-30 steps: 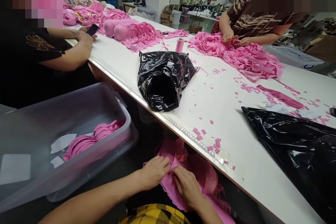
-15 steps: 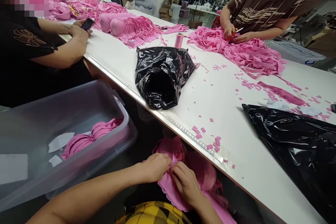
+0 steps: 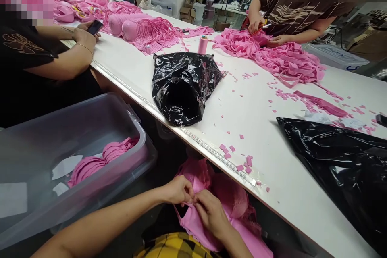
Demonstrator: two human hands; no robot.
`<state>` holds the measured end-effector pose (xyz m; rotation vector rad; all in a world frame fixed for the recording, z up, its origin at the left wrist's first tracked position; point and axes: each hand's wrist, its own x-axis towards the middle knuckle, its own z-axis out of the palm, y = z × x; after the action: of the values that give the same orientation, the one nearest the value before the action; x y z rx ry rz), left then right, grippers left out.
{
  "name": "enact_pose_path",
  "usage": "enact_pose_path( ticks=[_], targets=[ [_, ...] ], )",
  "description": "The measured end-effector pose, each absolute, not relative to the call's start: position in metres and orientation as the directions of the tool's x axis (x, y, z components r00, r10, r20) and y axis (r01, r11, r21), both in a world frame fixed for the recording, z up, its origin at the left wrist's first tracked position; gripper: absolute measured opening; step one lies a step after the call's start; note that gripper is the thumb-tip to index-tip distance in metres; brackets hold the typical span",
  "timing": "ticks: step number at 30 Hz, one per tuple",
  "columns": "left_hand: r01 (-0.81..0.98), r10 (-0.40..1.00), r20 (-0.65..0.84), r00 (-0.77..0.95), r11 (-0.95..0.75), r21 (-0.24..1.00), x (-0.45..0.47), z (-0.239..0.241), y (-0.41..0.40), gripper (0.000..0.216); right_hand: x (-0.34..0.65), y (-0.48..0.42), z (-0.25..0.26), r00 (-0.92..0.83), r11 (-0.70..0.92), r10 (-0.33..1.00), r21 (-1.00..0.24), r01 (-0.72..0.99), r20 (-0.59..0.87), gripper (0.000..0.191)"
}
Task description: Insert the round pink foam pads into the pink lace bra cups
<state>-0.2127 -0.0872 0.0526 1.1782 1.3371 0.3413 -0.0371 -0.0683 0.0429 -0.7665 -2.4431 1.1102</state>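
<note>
A pink bra (image 3: 205, 225) lies across my lap below the table's edge, its scalloped trim hanging toward me. My left hand (image 3: 178, 190) pinches it near the middle, thumb against fingertips. Right beside it, my right hand (image 3: 211, 213) grips the same bra with curled fingers, the two sets of fingertips almost touching. What exactly sits between the fingertips is too small to make out. More pink bra cups (image 3: 231, 195) show behind my right hand, partly under the table.
A grey plastic bin (image 3: 133, 127) with stacked pink cups (image 3: 105, 159) stands at left. On the white table (image 3: 256, 141) are black plastic bags (image 3: 181, 88), a thread spool (image 3: 202, 45), pink scraps and bra piles. One co-worker holds a phone (image 3: 95, 27); another handles pink straps (image 3: 272, 56) with an orange-handled tool.
My left hand has turned and drawn its fingers into a tighter pinch beside my right hand. The bra fabric has shifted slightly. Across the table, the co-worker's tool hand has moved left.
</note>
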Motion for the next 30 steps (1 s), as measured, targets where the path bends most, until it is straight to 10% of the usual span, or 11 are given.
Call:
enact_pose_path(
  ticks=[5,13,23,30],
  targets=[
    [0.401,0.805,-0.578,0.131,0.49,0.774,-0.206,0.048,-0.101,0.011,-0.017,-0.063,0.048,-0.65,0.376,0.759,-0.784,0.494,-0.046,0.014],
    [0.308,0.801,-0.585,0.13,0.528,0.791,-0.204,0.04,-0.107,0.008,-0.012,-0.05,0.061,-0.492,0.312,0.752,-0.42,0.852,-0.439,0.014],
    [0.43,0.922,-0.368,0.122,0.285,0.857,-0.202,0.032,-0.109,0.013,-0.023,-0.044,0.059,-0.477,0.282,0.719,-0.414,0.865,-0.506,0.043],
    [0.328,0.903,-0.429,0.023,0.399,0.857,-0.192,0.037,-0.116,0.012,-0.024,-0.04,0.05,-0.551,0.27,0.721,-0.562,0.782,-0.421,0.011]
  ],
)
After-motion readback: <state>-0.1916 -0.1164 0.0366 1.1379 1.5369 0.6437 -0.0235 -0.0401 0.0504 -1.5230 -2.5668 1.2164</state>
